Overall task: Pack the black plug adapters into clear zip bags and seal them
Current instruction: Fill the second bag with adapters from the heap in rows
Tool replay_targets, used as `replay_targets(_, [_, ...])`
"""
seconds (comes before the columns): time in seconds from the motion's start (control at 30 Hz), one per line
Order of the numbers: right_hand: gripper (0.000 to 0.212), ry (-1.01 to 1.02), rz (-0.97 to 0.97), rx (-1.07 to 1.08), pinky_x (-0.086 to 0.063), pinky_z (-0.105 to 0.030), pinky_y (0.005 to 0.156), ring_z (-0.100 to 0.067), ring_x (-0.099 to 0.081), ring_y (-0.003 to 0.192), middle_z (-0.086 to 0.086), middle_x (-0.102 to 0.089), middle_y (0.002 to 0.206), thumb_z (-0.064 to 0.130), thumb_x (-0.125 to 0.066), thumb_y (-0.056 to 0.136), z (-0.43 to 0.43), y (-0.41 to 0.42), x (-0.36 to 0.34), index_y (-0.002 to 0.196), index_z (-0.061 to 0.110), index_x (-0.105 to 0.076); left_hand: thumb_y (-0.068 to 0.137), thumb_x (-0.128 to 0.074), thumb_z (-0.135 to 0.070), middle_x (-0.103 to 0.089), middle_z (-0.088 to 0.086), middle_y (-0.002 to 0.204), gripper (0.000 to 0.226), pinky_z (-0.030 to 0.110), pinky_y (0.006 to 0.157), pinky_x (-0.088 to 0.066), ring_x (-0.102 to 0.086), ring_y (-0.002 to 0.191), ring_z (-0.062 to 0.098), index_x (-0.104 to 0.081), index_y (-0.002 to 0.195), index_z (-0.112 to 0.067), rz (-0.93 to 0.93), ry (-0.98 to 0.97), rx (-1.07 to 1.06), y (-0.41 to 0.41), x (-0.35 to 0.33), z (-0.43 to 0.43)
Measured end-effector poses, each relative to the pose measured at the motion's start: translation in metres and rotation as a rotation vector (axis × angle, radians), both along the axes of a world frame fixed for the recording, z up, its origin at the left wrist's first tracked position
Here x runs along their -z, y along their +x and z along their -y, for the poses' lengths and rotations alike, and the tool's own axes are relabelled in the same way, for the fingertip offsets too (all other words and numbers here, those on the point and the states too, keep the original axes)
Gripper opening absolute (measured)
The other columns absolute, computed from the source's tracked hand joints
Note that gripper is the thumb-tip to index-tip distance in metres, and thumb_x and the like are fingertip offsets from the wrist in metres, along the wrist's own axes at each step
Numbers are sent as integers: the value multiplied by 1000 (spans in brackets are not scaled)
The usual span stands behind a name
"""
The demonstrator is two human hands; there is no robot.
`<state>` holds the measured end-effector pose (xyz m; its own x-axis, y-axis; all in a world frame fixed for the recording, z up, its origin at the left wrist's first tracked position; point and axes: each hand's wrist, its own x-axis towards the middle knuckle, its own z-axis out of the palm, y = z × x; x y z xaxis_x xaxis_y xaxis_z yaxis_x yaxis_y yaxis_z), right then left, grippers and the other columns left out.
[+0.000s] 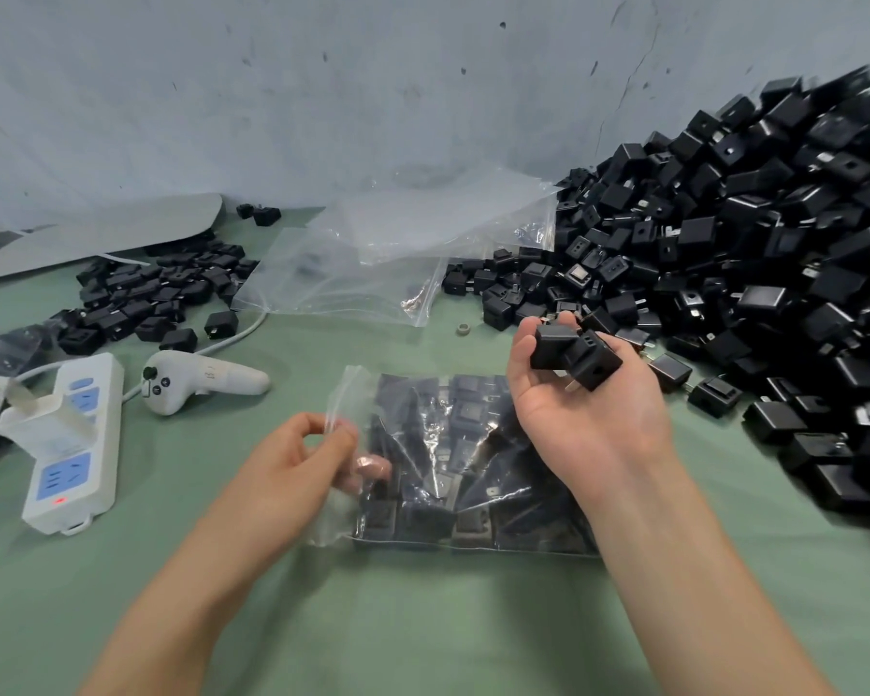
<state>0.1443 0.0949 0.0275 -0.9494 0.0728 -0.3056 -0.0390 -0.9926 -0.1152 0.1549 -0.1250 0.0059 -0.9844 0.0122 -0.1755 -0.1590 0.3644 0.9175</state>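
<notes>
The right hand (581, 389), cupped around a few adapters (573, 355), hovers above the bag (473, 464), whose mouth lies leftward, pinched open by the left hand (297, 459) on the tabletop (423, 620).

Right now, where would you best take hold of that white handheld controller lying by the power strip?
By the long rounded handle, closing around it from above. The white controller lies flat on the green table, handle pointing right, toward the hands.

Two hands; the right hand (571, 394) cups two adapters (573, 355), the left hand (297, 462) pinches one zip bag (453, 464).
</notes>
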Motion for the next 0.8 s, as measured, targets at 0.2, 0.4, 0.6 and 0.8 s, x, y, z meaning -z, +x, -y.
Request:
replay_targets(0.2, [20,70,19,-96,-46,-22,50,-17,-59,58,-14,-63,90,21,-46,99,5,-1,-2,100,10,-62,97,-52,-37,-64,-12,95,16,30,73,-47,-65,85,12,-53,113,-36,-412,-119,-303,-9,0,3])
replay_targets(0.4, [13,460,31,-144,-39,-21,39,-12,-46,48,-7,-65,82,21,-53,98,19,1,-2,100,14,-63,96,-52,-48,-66,-10,91,11,27,60,-51,-64,73,14,-58,105,-45,-568,22,-86,-2,-18,-29])
replay_targets(0.6, [18,1229,-92,32,-46,-19,48,-3,-56,60,12,-63,76,26,-48,100,38,8,-1,96,25,-66,91,-54,-54,-68,-12,83,23,16,59,-48,-62,67,10,-60,111,-45,-485,69,207,10,-19,-65])
replay_targets(0.8, [20,1272,-157,71,-47,-11,61,1,-58,73,8,-62,86,27,-47,101,39,11,-1,93,28,-66,85,-61,-48,-66,-14,86,19,19,60,-49,-62,69,8,-58,103,-45,-425,155,219,15,-15,-65])
